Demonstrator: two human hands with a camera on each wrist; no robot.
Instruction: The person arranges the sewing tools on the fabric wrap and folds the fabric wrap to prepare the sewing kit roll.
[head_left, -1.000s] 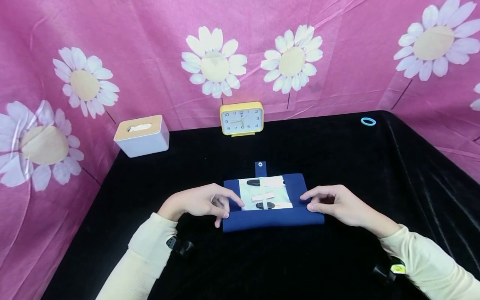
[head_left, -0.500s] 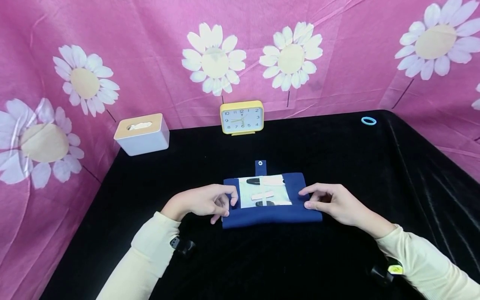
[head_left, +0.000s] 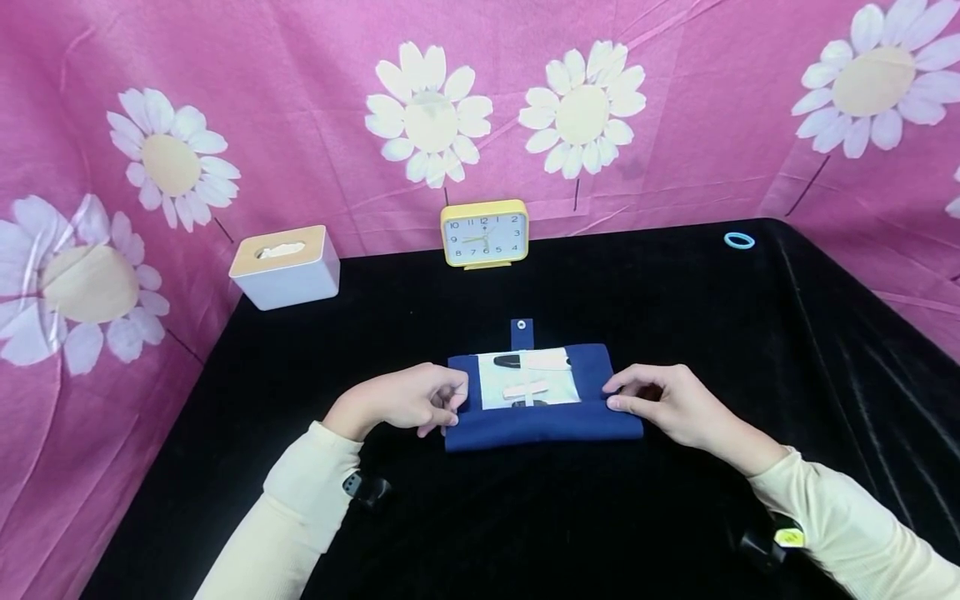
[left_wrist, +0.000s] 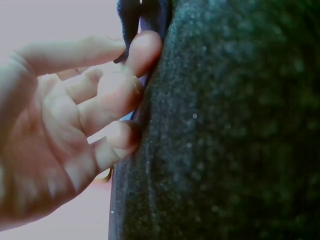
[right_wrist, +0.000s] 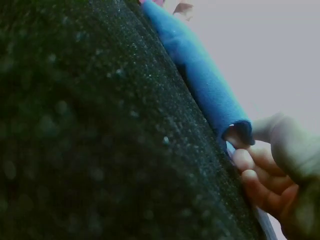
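Observation:
A navy-blue fabric roll-up pouch [head_left: 543, 427] lies in front of me, its near edge curled into a tube. On its pale inner panel [head_left: 491, 387], a white strap holds a few small black and pinkish tools [head_left: 528, 390]; the lowest is mostly covered by the roll. A snap tab [head_left: 522, 335] sticks out from the far side. My left hand [head_left: 420, 400] pinches the left end of the roll between thumb and index finger, the fabric fold showing there in the left wrist view. At the right end, my right hand [head_left: 671, 404] grips the roll, its thumb along the outside in the right wrist view.
A tissue box [head_left: 288, 271] with a wooden lid sits at the back left of the black-covered table [head_left: 600, 525]. Behind the pouch stands a yellow clock [head_left: 485, 235]. A light-blue ring [head_left: 739, 241] lies at the far right. Pink floral cloth [head_left: 300, 125] hangs behind.
The roll has turned slightly away from me and covers more of the lowest tool. My left index finger has curled in from the pale panel toward the roll's end.

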